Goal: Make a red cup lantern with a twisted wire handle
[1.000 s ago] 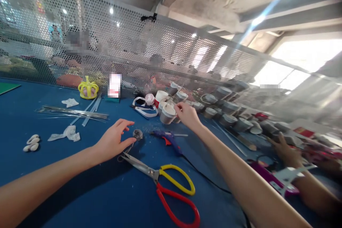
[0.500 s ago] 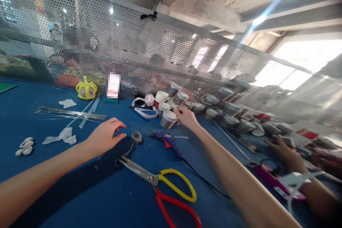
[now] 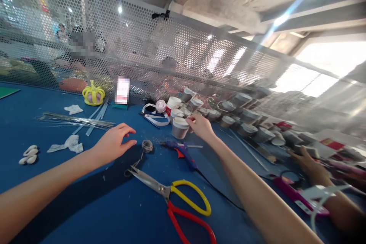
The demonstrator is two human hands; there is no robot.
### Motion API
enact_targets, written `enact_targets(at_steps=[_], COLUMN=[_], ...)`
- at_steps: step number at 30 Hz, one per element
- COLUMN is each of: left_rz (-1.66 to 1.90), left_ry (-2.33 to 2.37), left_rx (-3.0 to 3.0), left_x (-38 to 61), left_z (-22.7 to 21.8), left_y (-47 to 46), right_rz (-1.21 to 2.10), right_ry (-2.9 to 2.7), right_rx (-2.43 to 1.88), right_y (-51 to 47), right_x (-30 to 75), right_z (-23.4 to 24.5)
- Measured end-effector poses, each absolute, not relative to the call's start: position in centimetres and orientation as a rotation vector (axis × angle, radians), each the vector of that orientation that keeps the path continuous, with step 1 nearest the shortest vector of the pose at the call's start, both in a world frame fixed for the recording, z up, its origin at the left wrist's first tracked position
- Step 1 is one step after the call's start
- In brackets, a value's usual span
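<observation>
Grey with a white top, one pot point(image 3: 179, 131) is standing just left of the right grip point(image 3: 201, 126), whose thumb and forefinger are nearly meeting at its rim; whether they are pinching it, I cannot tell. The left grip point(image 3: 114, 141) is hanging half open, holding nothing. More pots point(image 3: 196, 103) are crowding behind the first one, blocking its far side. Between the grips, on the near side, a glue gun point(image 3: 183, 154) is lying on the blue surface point(image 3: 114, 213). A grey coil point(image 3: 147, 146) is lying just right of the left grip, and scissors point(image 3: 161, 188) are lying nearer the person than either grip. Left of the left grip, thin wires point(image 3: 77, 120) and white scraps point(image 3: 69, 144) are lying; beyond it a yellow crown point(image 3: 93, 94) is standing. Well right of the right grip, another person's hand point(image 3: 310, 164) is showing. Counting up, one gun, one coil, one pair of scissors, one crown and two scraps are showing; the farther pots are overlapping too much to count.
</observation>
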State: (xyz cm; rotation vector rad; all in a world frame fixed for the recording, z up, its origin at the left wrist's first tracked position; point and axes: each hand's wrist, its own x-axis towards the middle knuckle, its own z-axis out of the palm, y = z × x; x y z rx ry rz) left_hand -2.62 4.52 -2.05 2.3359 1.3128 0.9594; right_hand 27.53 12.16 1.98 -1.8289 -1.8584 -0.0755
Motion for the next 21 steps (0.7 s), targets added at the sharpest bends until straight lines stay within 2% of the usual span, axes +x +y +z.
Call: enact_targets(at_steps=[6,8,11,17,21], left_rz=[1.068,1.126,1.180,1.121,1.056], left_ry=[1.124,1.015,0.831,0.738,0.682], left_rx=[1.895,1.798,1.694,1.785,1.786], left_x=[-1.7,-1.2,-0.6,-0.4,-0.5], left_z=[-1.7,-1.4,-1.1,-0.6,-0.4], left_y=[3.8,3.0,1.9,0.8,0.6], right_rz=[0.193,0.429,0.589,0.293,0.391], right_ry=[-1.944,-1.950,-2.077,-2.202,-2.335], right_rx=[-1.548,-1.344,-1.195,-1.017,-0.950], right_y=[8.4,6.6,4.1,2.2,1.9], right_x=[22.0,19.7,17.2,16.0,15.6], right_z=[4.2,4.6,5.3,7.6,8.4])
